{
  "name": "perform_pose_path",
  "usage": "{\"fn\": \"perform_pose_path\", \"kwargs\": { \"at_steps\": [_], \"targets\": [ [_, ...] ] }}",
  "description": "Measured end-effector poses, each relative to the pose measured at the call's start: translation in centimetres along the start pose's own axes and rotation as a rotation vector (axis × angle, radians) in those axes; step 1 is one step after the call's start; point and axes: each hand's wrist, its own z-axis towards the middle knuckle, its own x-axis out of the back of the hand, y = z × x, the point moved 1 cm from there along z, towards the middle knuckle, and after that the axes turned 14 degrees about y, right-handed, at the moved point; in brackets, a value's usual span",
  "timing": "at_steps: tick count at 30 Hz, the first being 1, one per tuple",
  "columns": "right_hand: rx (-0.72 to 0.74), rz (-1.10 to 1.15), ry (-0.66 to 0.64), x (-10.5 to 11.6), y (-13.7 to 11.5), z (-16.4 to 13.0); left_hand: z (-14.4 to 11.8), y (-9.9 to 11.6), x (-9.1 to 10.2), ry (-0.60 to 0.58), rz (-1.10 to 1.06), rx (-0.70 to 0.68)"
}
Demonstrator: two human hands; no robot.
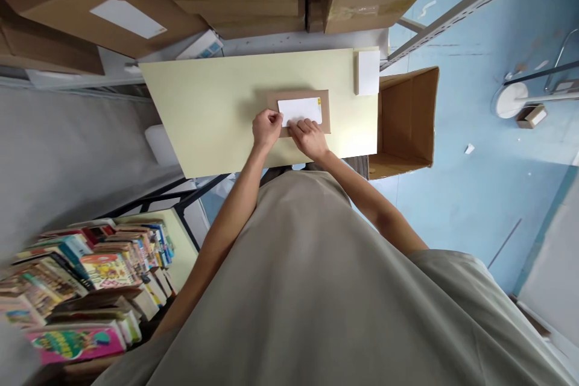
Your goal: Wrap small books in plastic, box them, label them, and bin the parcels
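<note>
A flat brown cardboard packet (324, 111) lies on the pale yellow tabletop (203, 108) in front of me. On top of it lies a white paper label (298, 107) with a small yellow mark at its upper right corner. My left hand (266, 128) is closed in a pinch at the label's lower left corner. My right hand (310, 137) has its fingers bent together on the label's lower edge, thumb toward the left hand; its fingertips are partly hidden. A white stack of paper or small box (368, 72) sits at the table's far right corner.
Cardboard boxes (253, 6) fill the grey shelf behind the table. An open cardboard box (407, 123) stands against the table's right side. Many books (108, 270) are stacked at the lower left. A round white base (511, 100) stands on the blue floor.
</note>
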Motion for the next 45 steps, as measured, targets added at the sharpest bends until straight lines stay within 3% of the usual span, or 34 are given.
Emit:
{"fn": "perform_pose_path", "kwargs": {
  "at_steps": [6,12,17,22,27,33,39,42,45],
  "targets": [
    [-0.264,-0.115,0.131,0.6,1.9,2.1,0.2,-0.5,-0.4,-0.009,-0.022,0.000],
    [0.078,0.001,-0.054,-0.2,-0.4,0.9,0.4,-0.9,-0.6,0.017,-0.013,-0.020],
    [-0.059,-0.069,0.040,0.1,-0.2,2.4,0.5,-0.6,-0.5,0.009,0.045,-0.025],
    [0.088,-0.003,-0.037,0.2,-0.8,3.7,0.3,-0.4,-0.4,0.026,0.096,-0.064],
    [-0.004,-0.046,-0.039,1.2,-0.9,4.0,0.5,-0.6,-0.4,0.024,0.123,-0.057],
    [0.038,-0.046,-0.174,2.3,-1.7,3.2,1.4,-2.0,0.5,-0.086,-0.050,0.062],
    [-0.112,-0.017,-0.194,2.1,-3.9,5.2,1.7,-2.3,0.6,-0.058,-0.094,0.099],
    [-0.118,0.014,-0.173,1.8,-3.7,4.1,1.5,-2.4,0.4,-0.045,-0.096,0.128],
    [-0.167,0.051,-0.189,1.8,-1.4,1.0,1.1,-2.7,0.4,-0.035,-0.114,0.137]
  ]
}}
